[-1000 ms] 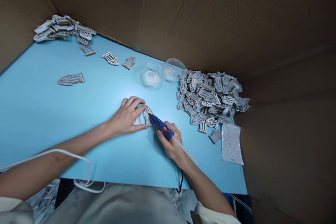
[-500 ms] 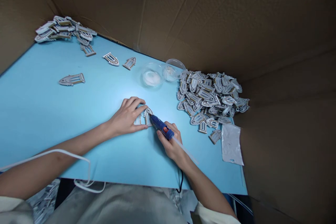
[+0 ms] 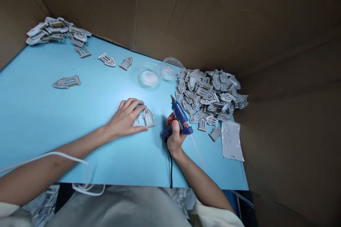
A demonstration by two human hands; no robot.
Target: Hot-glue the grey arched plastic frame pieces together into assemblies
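Note:
My right hand (image 3: 176, 140) grips a blue hot glue gun (image 3: 180, 113), its nozzle pointing up and away from me and a clear glue stick trailing from its back end. My left hand (image 3: 126, 117) rests on the table, thumb and forefinger spread apart. Partly covered between these fingers lies one small arched window-frame piece (image 3: 136, 121). Just past the fingertips is another arched piece (image 3: 148, 117), lying flat; whether the fingertips touch it I cannot tell.
A large heap of arched pieces (image 3: 210, 94) is on the right, beside a white plastic bag (image 3: 232, 140). Clear plastic dishes (image 3: 149, 78) stand behind my hands. Another pile (image 3: 55, 30) fills the back left corner. A white cable (image 3: 58, 153) crosses my left forearm; cardboard walls (image 3: 160, 14) surround the blue table.
The glue gun in my right hand has lifted off the arched piece and swung right, its nozzle now pointing upward. My left hand has stayed almost in place.

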